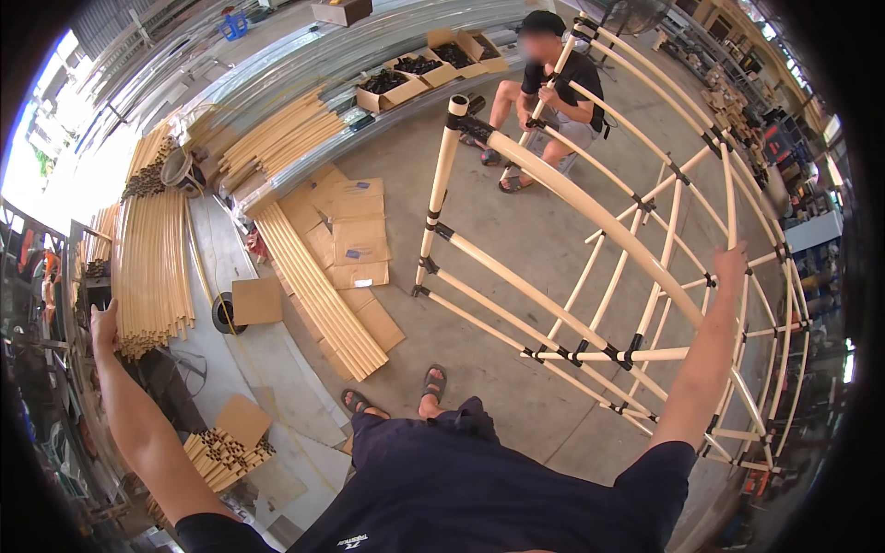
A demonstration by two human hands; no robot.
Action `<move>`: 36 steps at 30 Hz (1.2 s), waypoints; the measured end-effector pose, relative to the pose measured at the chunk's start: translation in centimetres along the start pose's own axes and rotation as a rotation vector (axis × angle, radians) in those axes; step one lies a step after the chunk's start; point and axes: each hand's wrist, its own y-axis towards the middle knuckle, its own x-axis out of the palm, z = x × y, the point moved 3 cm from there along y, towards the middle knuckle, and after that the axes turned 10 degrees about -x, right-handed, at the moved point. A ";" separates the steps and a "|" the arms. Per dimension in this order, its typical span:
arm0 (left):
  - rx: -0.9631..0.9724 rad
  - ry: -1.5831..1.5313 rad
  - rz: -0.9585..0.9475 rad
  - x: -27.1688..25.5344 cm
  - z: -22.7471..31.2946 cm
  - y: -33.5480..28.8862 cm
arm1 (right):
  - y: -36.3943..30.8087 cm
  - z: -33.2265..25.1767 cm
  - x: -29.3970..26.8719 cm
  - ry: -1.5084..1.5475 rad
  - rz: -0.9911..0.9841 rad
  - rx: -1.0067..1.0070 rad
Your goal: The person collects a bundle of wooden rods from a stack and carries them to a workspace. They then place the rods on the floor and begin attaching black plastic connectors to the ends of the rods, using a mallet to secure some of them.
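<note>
A large frame of cream tubes and black joints [599, 214] stands well advanced between two people

The frame fills the right half of a workshop, standing on a grey concrete floor [516, 433]. Many long bars and crosspieces are already joined, so the main structure looks largely built. Whether every joint is tight cannot be told, and the crowded far right side is too small to check for missing pieces. Unused material remains: a flat row of loose cream tubes [318, 290] lies on brown cardboard sheets [359, 235], a thick bundle of cream tubes [152, 267] sits at the left, and open brown cardboard boxes of small black parts [392, 100] stand at the back. How much of it belongs to this frame is unclear.

The wearer stands with both arms spread wide. The right arm reaches out to the right, slightly bent, and the right hand [731, 263] is up against a cream tube of the frame; its fingers are too small to tell how far the grip is closed. The left arm stretches out to the left, the left hand [105, 327] raised just beside the thick bundle; whether its grip holds anything cannot be told.

Across the frame, a seated co-worker in a black shirt [583, 90] has hands at one of its tubes.
</note>
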 end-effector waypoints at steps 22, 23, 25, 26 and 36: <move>0.012 0.046 0.002 2.1 -0.8 2.5 | 0.9 1.2 0.0 -0.186 0.121 -0.054; 0.024 0.033 -0.013 3.0 -0.4 2.5 | 1.5 2.5 0.5 -0.181 -0.017 -0.072; 0.035 0.039 -0.005 2.1 -0.6 2.2 | 0.7 1.0 -0.1 -0.085 0.063 0.003; 0.031 0.045 -0.006 2.0 -0.5 1.7 | 0.2 0.5 -0.6 -0.041 0.102 0.042; 0.212 -0.151 -0.092 6.3 1.3 -3.2 | 8.2 12.4 7.3 -0.095 -0.110 -0.096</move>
